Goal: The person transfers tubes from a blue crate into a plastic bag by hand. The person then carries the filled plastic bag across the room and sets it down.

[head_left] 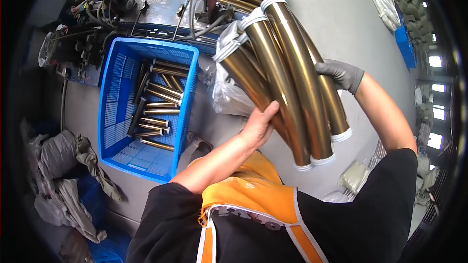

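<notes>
Tubes, curved, glossy bronze, white-ringed, are bundled between bare left hand and grey-gloved right hand, fingers of both curled against them. Blue perforated plastic crate nearby holds more bronze tubes.

Crumpled cloth, white bag, grey floor

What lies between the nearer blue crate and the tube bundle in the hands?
In the head view, crumpled clear plastic and some gray floor show between the blue crate and the tube bundle; their depths are hard to judge.
</notes>
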Demonstrator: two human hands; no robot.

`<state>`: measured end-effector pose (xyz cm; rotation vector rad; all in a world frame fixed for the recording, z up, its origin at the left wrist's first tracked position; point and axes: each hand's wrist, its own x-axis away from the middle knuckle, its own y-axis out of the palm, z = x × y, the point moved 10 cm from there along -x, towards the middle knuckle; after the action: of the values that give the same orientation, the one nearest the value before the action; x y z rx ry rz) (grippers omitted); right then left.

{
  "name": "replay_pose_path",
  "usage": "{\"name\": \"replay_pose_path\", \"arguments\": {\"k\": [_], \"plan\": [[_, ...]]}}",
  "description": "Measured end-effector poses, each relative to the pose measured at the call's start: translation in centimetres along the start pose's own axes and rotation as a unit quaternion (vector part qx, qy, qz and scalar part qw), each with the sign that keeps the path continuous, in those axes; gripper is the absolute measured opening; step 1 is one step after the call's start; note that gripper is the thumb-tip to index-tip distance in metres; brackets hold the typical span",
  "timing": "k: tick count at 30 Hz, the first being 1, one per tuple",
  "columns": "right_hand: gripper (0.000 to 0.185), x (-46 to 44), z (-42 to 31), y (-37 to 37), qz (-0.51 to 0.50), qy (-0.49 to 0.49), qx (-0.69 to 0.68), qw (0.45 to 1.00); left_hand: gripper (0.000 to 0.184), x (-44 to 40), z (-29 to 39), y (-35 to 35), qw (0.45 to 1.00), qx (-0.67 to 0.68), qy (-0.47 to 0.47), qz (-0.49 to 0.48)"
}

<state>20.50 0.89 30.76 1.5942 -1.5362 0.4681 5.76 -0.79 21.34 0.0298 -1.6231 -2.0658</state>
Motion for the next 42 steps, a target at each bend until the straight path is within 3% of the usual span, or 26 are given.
{"name": "replay_pose_path", "arguments": {"k": [3, 5, 9, 11, 12, 13, 15, 17, 19, 21, 23, 25, 28, 31, 33, 35, 36, 38, 39, 41, 42], "plan": [[0.072, -0.3, 0.8, -6.8, -0.015, 0.06, 0.03, 0.998, 0.073, -4.0, -4.4, 1.2, 1.0, 0.019, 0.008, 0.019], [0.072, -2.0, 0.7, -9.8, -0.044, 0.076, 0.065, 0.994, 0.086, -6.3, -6.9, 0.9, 0.997, 0.071, 0.009, 0.007], [0.073, -10.2, 2.6, -13.5, -0.149, 0.112, 0.181, 0.966, 0.084, -8.1, -8.7, -2.4, 0.991, 0.104, 0.032, 0.075], [0.078, -14.2, 3.4, -13.4, -0.203, 0.098, 0.241, 0.944, 0.08, -8.7, -9.8, -5.3, 0.983, 0.12, 0.047, 0.13], [0.078, -15.3, 3.2, -13.0, -0.215, 0.095, 0.24, 0.942, 0.074, -8.3, -9.4, -6.9, 0.968, 0.11, 0.072, 0.216], [0.081, -16.6, 2.5, -13.9, -0.169, 0.062, 0.351, 0.919, 0.069, -7.6, -8.9, -8.3, 0.944, 0.1, 0.096, 0.298], [0.09, -17.5, 1.0, -13.7, -0.166, -0.008, 0.406, 0.898, 0.079, -7.2, -8.5, -8.8, 0.932, 0.055, 0.063, 0.352], [0.09, -17.9, -0.6, -14.8, -0.131, -0.109, 0.502, 0.848, 0.083, -8.4, -9.0, -10.4, 0.941, 0.103, 0.048, 0.318], [0.094, -17.4, -0.7, -14.1, -0.152, -0.086, 0.437, 0.882, 0.083, -8.8, -8.6, -11.1, 0.936, 0.108, 0.031, 0.334], [0.104, -15.8, -0.9, -14.6, -0.066, -0.037, 0.427, 0.901, 0.082, -9.2, -8.9, -11.7, 0.941, 0.071, -0.011, 0.33], [0.121, -16.3, -1.0, -13.6, -0.026, -0.131, 0.599, 0.79, 0.083, -9.2, -8.6, -11.4, 0.94, 0.037, -0.016, 0.337], [0.123, -16.4, -1.0, -12.7, -0.004, -0.18, 0.652, 0.736, 0.084, -8.9, -8.8, -11.3, 0.937, 0.0, -0.033, 0.347], [0.125, -16.5, -1.2, -12.9, -0.068, -0.163, 0.62, 0.764, 0.083, -8.4, -8.2, -11.3, 0.941, -0.009, -0.05, 0.334], [0.123, -16.1, -1.7, -12.2, -0.062, -0.174, 0.62, 0.763, 0.08, -8.5, -7.5, -11.2, 0.937, -0.049, -0.024, 0.345], [0.117, -14.6, -1.0, -11.0, 0.03, -0.159, 0.733, 0.661, 0.08, -8.3, -7.6, -10.9, 0.932, -0.054, -0.03, 0.358], [0.113, -14.1, -0.6, -10.9, 0.059, -0.196, 0.739, 0.642, 0.084, -8.5, -7.0, -10.0, 0.938, -0.062, -0.001, 0.34], [0.113, -14.3, -0.6, -11.8, 0.063, -0.194, 0.739, 0.643, 0.084, -8.6, -7.1, -10.6, 0.939, -0.064, -0.003, 0.337], [0.108, -15.0, -1.1, -14.0, 0.064, -0.182, 0.667, 0.72, 0.088, -8.7, -8.7, -12.7, 0.948, -0.055, -0.084, 0.302], [0.108, -15.0, -1.3, -13.9, 0.066, -0.181, 0.665, 0.721, 0.088, -8.3, -8.4, -13.0, 0.948, -0.057, -0.086, 0.302], [0.106, -15.4, -0.9, -14.1, 0.041, -0.143, 0.657, 0.739, 0.093, -7.9, -9.8, -12.6, 0.945, 0.001, -0.189, 0.266], [0.107, -14.5, -1.1, -13.0, 0.032, -0.16, 0.666, 0.728, 0.099, -7.8, -9.3, -12.5, 0.942, -0.044, -0.198, 0.268]]}}
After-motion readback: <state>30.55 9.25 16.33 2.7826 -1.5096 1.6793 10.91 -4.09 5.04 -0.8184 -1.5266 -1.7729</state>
